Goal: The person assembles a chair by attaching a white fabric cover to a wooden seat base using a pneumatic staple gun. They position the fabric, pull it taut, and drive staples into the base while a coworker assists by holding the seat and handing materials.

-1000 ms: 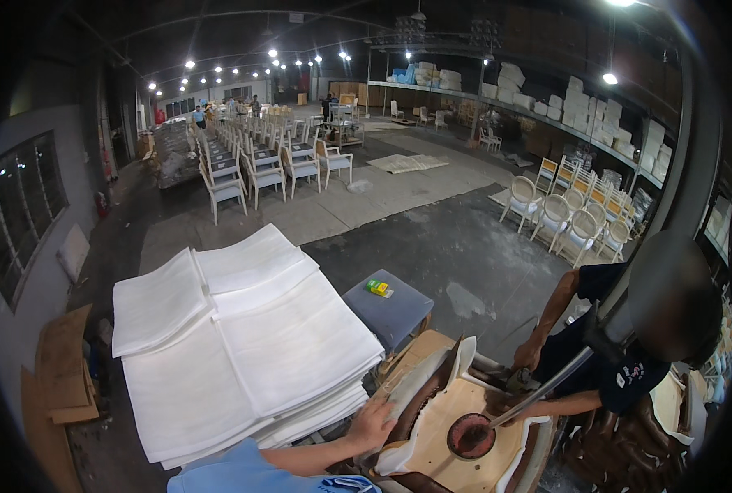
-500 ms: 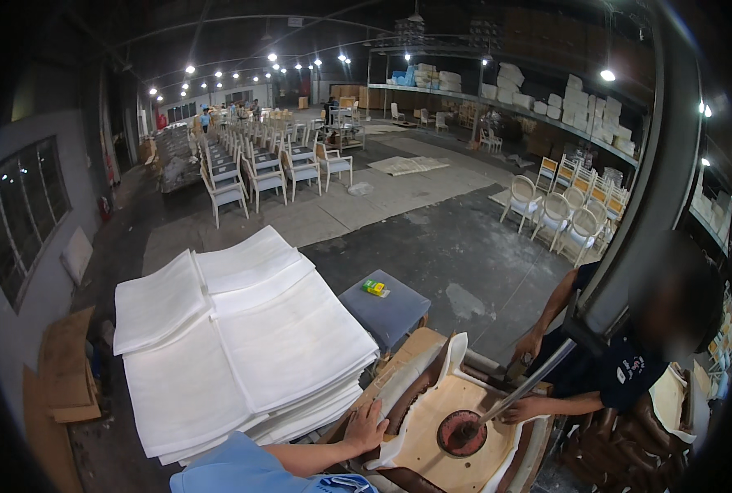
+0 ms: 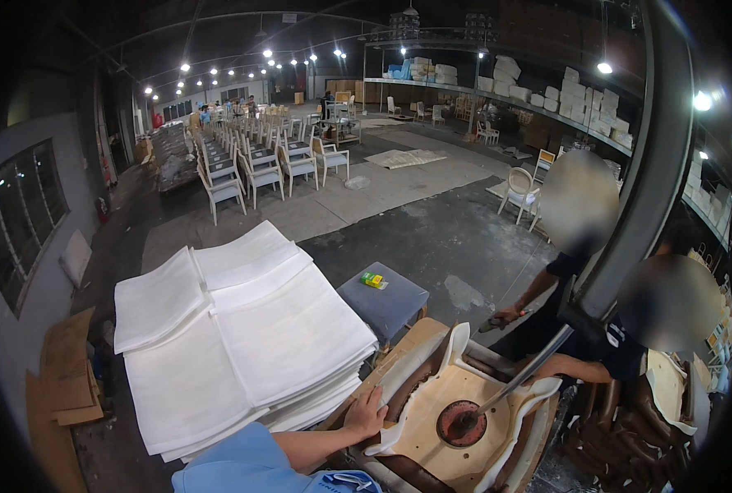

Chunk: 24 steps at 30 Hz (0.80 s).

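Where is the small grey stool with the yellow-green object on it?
In the head view, the grey stool stands centre frame, just right of the stack of white sheets and behind the upturned chair seat.

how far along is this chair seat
Done: white padding already edges the upturned wooden seat. In hand: the left hand steadies its rim while a co-worker's tool works the round centre hole. Left: the seat's wood is bare; right hand unseen.
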Each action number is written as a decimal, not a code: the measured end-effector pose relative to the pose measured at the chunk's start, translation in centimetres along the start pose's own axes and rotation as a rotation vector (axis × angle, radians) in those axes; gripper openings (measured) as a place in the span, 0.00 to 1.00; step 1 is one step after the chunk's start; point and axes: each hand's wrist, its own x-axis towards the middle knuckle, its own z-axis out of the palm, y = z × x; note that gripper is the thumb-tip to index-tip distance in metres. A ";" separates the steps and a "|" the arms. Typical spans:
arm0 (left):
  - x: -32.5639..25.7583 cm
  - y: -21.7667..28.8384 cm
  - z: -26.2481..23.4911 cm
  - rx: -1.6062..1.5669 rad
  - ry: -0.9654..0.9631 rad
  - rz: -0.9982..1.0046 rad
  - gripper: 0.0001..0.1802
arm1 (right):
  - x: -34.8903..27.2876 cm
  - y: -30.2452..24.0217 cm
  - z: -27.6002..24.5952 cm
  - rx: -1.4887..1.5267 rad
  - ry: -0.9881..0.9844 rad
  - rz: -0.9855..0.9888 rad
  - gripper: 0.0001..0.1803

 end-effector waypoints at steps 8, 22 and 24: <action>0.0 -0.3 0.1 0.005 0.042 0.058 0.37 | -0.9 -3.1 -0.8 -0.225 0.009 0.084 0.40; 0.7 -0.9 0.6 0.020 -0.024 -0.030 0.37 | -0.9 0.3 -0.3 -0.054 -0.033 -0.021 0.30; 0.7 -2.2 0.5 0.044 -0.042 -0.013 0.38 | 0.0 0.6 1.3 0.124 -0.088 -0.078 0.32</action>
